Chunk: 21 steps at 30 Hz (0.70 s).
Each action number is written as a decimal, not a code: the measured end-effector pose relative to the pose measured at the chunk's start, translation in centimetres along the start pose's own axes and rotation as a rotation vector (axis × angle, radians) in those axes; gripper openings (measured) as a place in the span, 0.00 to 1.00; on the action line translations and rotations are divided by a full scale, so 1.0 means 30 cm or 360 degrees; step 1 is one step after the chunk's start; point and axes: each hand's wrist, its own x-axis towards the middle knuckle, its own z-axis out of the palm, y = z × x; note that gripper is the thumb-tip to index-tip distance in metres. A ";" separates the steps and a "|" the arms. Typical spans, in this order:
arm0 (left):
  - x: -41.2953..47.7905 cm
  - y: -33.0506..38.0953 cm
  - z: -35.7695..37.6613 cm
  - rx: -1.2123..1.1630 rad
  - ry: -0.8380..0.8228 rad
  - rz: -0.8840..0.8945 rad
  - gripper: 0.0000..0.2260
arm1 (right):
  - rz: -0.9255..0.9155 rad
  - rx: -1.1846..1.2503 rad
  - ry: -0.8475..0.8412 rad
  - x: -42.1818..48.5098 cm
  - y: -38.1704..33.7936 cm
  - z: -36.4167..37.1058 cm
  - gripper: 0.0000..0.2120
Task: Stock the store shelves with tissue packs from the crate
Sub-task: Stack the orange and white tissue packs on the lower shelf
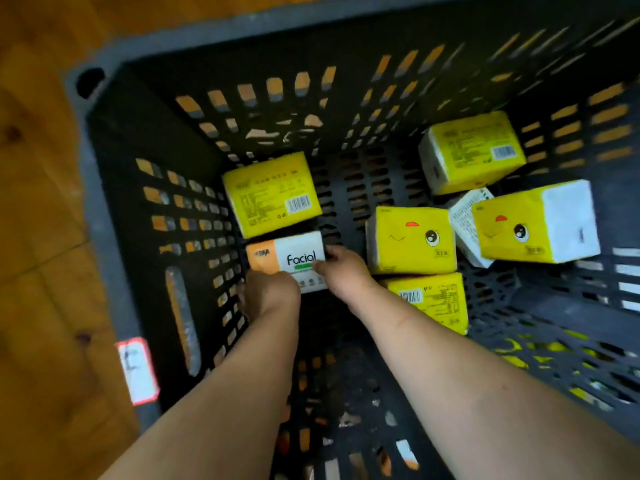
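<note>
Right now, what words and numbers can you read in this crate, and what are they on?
"Facial": on the orange and white pack that the left hand and right hand grip.
Smaller print on that pack: too blurred.
Barcodes and print on the yellow packs: too small to read.
Print on the white pack: too small.
Scribble on the red-edged tag on the crate rim: unreadable.

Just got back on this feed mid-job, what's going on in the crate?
A person is reaching down into the dark crate with both hands. The left hand and right hand grip the white-and-orange Facial tissue pack at its near edge. It lies low in the crate, right beside a yellow pack. Other yellow packs lie scattered to the right, untouched.
</note>
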 end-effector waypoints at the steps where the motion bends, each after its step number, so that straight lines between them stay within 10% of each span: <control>1: -0.005 0.002 -0.004 0.0047 -0.0039 -0.0017 0.16 | 0.0024 -0.0012 0.0029 -0.006 0.011 -0.009 0.17; 12: -0.241 0.030 -0.218 -0.0327 -0.0097 0.0279 0.04 | -0.0103 0.0600 0.0127 -0.283 -0.074 -0.205 0.13; 16: -0.475 0.092 -0.400 -0.0282 -0.0453 0.0620 0.25 | -0.0166 0.0738 0.0191 -0.514 -0.160 -0.400 0.13; 21: -0.821 0.170 -0.639 -0.0207 -0.0775 0.0893 0.06 | -0.0206 0.0929 0.0297 -0.877 -0.282 -0.604 0.14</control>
